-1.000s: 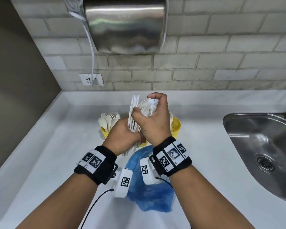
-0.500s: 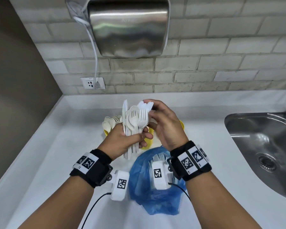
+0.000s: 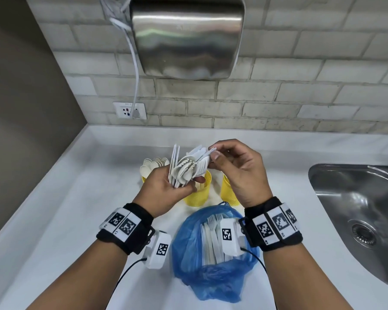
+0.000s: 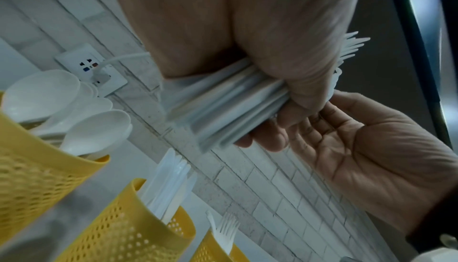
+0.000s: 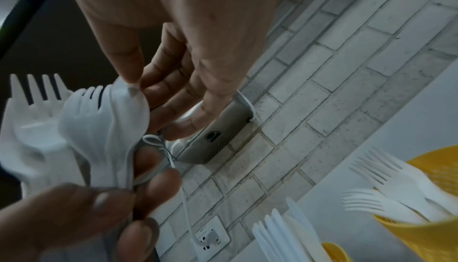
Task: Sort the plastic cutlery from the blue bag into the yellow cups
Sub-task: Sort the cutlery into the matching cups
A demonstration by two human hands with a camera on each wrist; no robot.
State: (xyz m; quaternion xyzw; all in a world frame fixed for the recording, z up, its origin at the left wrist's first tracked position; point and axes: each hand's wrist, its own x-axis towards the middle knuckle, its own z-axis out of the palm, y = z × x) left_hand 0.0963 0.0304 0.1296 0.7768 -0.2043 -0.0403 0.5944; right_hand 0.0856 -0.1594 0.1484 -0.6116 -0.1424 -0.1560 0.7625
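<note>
Grey brick tiling is backing the white counter (image 3: pixel 54 220) I'm working over, with a steel hand dryer (image 3: pixel 186 36) on the wall and a steel sink (image 3: pixel 356 209) off to my right. My left hand (image 3: pixel 164 191) is wrapping its curled fingers round a mixed bundle of white plastic cutlery (image 3: pixel 184 168), held upright above the three perforated yellow plastic cups (image 3: pixel 198 193). My right hand (image 3: pixel 240 173) is pinching the tip of one piece at the top of the bundle between thumb and forefinger, its other fingers loosely curled behind.

From the left wrist view, the cups are already holding spoons (image 4: pixel 74 117), knives (image 4: pixel 171 184) and forks (image 4: pixel 223 229), one kind each. More cutlery is lying in the crumpled blue plastic bag (image 3: pixel 213 262) on the counter near me.

I'm judging the risk to be in the pull: the pieces are nested tightly, so drawing one could drag neighbours loose and scatter them. Forks and spoons are overlapping, so I could also misjudge which kind I'm pinching and drop it in the wrong cup.
</note>
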